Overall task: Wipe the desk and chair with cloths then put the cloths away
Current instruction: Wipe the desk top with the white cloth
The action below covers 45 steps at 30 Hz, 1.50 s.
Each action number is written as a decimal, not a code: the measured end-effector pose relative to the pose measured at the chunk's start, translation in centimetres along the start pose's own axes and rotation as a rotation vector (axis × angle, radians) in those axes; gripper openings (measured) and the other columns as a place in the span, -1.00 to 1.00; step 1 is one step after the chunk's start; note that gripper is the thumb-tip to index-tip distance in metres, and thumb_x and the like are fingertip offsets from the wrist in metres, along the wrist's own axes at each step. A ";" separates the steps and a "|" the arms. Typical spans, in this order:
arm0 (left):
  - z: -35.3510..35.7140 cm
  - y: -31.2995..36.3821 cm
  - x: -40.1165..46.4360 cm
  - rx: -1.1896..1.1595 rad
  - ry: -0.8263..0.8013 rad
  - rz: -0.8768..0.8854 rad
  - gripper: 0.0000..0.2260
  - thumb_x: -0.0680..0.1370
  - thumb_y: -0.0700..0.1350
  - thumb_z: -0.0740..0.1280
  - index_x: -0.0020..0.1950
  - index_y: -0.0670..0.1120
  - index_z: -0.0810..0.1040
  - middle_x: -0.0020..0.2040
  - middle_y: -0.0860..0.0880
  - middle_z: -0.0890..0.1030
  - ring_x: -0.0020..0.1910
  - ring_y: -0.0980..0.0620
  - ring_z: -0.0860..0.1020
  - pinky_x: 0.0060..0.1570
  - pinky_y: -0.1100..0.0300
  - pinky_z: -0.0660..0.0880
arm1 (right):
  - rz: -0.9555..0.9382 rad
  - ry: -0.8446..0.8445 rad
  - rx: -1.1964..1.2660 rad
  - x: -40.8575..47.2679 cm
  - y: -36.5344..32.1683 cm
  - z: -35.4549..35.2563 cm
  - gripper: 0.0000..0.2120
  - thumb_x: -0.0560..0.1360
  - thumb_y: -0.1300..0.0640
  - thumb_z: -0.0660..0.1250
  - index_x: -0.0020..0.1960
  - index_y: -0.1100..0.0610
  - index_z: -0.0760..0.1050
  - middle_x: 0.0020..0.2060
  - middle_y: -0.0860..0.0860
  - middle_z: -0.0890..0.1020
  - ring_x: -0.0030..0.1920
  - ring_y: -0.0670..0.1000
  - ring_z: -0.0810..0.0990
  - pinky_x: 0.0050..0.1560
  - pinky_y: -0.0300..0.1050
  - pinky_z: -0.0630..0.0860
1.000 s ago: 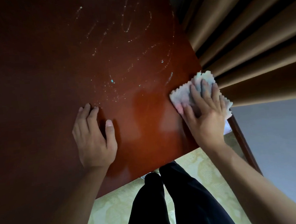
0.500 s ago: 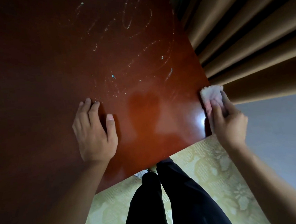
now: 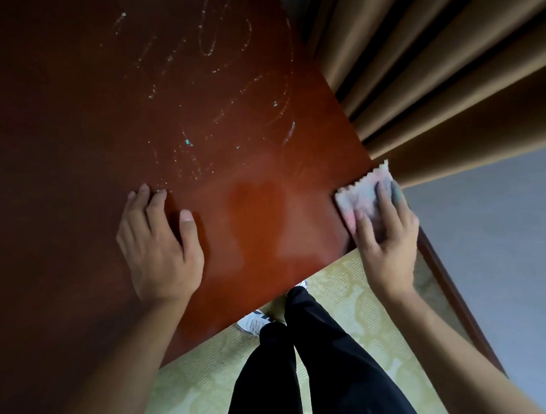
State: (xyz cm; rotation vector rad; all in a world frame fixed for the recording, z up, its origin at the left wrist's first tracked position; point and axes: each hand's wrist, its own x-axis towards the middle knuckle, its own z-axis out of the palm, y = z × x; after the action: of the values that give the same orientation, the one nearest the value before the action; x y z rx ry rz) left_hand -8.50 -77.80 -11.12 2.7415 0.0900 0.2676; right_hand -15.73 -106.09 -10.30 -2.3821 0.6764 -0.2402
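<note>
Head: one cloth (image 3: 363,197), two hands.

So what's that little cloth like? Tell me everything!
The cloth is small, pale and soft-looking, with faint pink and blue tints and a zigzag-cut edge. It lies at the desk's right corner, next to the brown curtain. The right hand presses it down with spread fingers, covering its lower part.
</note>
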 end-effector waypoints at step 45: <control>-3.3 -8.8 5.7 0.102 -0.058 -0.041 -0.55 0.63 0.01 0.08 0.49 -0.09 0.41 0.53 -0.08 0.34 0.56 -0.10 0.20 0.52 -0.12 0.05 | -0.796 -0.411 -0.296 -5.8 -17.1 13.3 -0.59 0.63 0.02 0.13 0.43 0.08 0.43 0.45 0.03 0.41 0.50 0.19 0.25 0.45 0.24 0.26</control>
State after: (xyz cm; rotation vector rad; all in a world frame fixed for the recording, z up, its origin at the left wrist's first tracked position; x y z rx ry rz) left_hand -3.77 -67.92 -10.50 2.8424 0.1480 0.1771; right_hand -9.28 -84.65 -9.90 -2.7529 -0.4793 0.0333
